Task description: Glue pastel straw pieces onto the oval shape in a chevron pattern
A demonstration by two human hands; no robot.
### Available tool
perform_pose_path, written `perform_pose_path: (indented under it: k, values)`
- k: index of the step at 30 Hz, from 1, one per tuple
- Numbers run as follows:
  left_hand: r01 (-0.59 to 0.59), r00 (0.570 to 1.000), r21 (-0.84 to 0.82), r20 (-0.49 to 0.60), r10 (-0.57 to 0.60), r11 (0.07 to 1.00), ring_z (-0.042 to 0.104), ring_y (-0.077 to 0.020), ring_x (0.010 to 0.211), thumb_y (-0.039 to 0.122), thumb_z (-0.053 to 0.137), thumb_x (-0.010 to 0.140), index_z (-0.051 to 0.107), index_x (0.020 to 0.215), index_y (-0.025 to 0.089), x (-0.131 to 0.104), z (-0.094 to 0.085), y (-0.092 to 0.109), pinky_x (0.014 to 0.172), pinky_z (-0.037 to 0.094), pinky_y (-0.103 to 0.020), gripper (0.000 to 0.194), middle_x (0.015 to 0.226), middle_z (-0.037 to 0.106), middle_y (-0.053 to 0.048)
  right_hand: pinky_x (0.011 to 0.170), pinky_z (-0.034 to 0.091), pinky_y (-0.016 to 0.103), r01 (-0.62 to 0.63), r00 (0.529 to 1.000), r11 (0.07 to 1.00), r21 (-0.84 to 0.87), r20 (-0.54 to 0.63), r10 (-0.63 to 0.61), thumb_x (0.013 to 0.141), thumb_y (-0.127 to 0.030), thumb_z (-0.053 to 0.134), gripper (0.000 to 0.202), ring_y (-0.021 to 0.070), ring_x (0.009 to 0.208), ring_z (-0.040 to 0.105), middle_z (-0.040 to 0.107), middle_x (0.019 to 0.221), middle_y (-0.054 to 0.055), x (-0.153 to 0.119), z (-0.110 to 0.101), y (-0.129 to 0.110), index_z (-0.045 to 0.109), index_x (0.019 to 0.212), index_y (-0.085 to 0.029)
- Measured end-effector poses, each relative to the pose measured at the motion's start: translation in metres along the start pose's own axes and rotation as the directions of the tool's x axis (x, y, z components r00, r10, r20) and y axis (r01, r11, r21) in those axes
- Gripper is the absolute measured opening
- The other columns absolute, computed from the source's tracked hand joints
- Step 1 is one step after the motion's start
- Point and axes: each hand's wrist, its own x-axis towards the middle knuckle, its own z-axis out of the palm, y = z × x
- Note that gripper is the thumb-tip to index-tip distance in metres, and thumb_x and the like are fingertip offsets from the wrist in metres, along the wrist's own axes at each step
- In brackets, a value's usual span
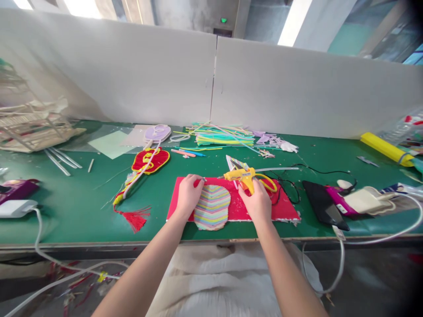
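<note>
- Evidently, the green table is bearing all the work, with loose craft pieces lying beyond the 2 hands; a wide reach could be scattering them.
- The red board is lying near the table's front edge, so a leaning forearm could be shifting it.
- The striped oval piece is resting on the board, its lower end overhanging the near edge; a tug there could be skewing it.
- The right hand is gripping the yellow glue gun by its handle; a careless squeeze could be spilling glue.
- The left hand is resting beside the oval's upper left; blur is probably hiding any pinch, so I cannot tell.
- The black cord is curling behind the right hand and could be snagging.
- The nozzle is pointing leftward, perhaps risking burnt left fingertips.
</note>
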Motion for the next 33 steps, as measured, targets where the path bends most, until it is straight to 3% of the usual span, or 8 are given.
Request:
perform_pose_path:
  k: [4,8,14,19,23,28,33]
  values:
    - [0.003,0.999,0.070,-0.053,0.000,0.998,0.058,-0.0245,0.096,0.021,0.060,0.077,0.066,0.079,0.020,0.002,-0.001,-0.004,0.090,0.043,-0.038,0.007,0.097,0.063,-0.007,0.076,0.052,0.034,-0.018,1.000,1.000,0.003,0.010,0.018,0.084,-0.047,0.052,0.045,0.0281,0.103,0.062,0.065,0.114,0.016,0.001,-0.001,-0.001,0.060,0.112,-0.013]
    - [0.004,0.999,0.095,-0.039,0.000,0.995,0.059,-0.0235,0.097,0.024,0.064,0.075,0.067,0.089,0.021,0.003,0.000,-0.008,0.090,0.043,-0.037,0.014,0.097,0.065,-0.006,0.074,0.051,0.033,-0.028,0.999,1.000,0.007,0.022,0.027,0.084,-0.049,0.051,0.045,0.0270,0.100,0.063,0.066,0.112,0.015,0.002,-0.001,0.000,0.061,0.111,-0.014]
    - [-0.007,1.000,0.087,-0.018,0.009,0.996,0.060,-0.0206,0.097,0.024,0.056,0.081,0.070,0.088,0.023,0.007,-0.005,-0.002,0.094,0.042,-0.037,0.015,0.100,0.065,-0.004,0.074,0.050,0.033,-0.053,0.999,0.998,0.016,0.011,0.052,0.084,-0.052,0.049,0.049,0.0268,0.098,0.063,0.066,0.110,0.015,0.002,0.001,0.001,0.061,0.110,-0.014]
    - [-0.106,0.989,0.231,0.128,0.078,0.967,0.060,-0.0215,0.099,0.025,0.057,0.082,0.072,0.081,0.027,0.017,-0.004,0.008,0.110,0.019,-0.052,0.015,0.099,0.066,-0.002,0.073,0.050,0.033,-0.079,0.997,0.996,0.043,0.012,0.078,0.083,-0.052,0.050,0.047,0.0262,0.097,0.063,0.066,0.110,0.014,0.002,0.003,0.003,0.061,0.111,-0.016]
    - [-0.118,0.968,0.266,0.244,0.052,0.957,0.058,-0.0252,0.105,0.027,0.062,0.079,0.073,0.076,0.027,0.024,0.005,0.009,0.110,0.012,-0.059,0.011,0.104,0.065,-0.003,0.074,0.050,0.032,-0.086,0.996,0.995,0.048,0.014,0.085,0.083,-0.052,0.050,0.047,0.0260,0.097,0.063,0.066,0.110,0.015,0.002,0.002,0.003,0.062,0.110,-0.016]
    - [-0.087,0.973,0.268,0.231,0.024,0.960,0.058,-0.0269,0.105,0.023,0.066,0.075,0.070,0.068,0.024,0.027,0.011,0.008,0.109,0.013,-0.062,0.009,0.105,0.066,-0.003,0.069,0.049,0.031,-0.091,0.996,0.995,0.039,0.028,0.090,0.083,-0.052,0.050,0.048,0.0261,0.094,0.063,0.067,0.108,0.014,0.002,0.000,0.002,0.061,0.112,-0.016]
    - [-0.066,0.971,0.236,0.239,0.008,0.969,0.062,-0.0234,0.097,0.022,0.067,0.073,0.068,0.064,0.023,0.029,0.011,0.008,0.107,0.026,-0.054,0.009,0.101,0.068,-0.003,0.069,0.049,0.031,-0.084,0.996,0.995,0.047,0.024,0.083,0.083,-0.053,0.049,0.048,0.0262,0.095,0.063,0.067,0.108,0.014,0.003,-0.001,0.000,0.061,0.112,-0.016]
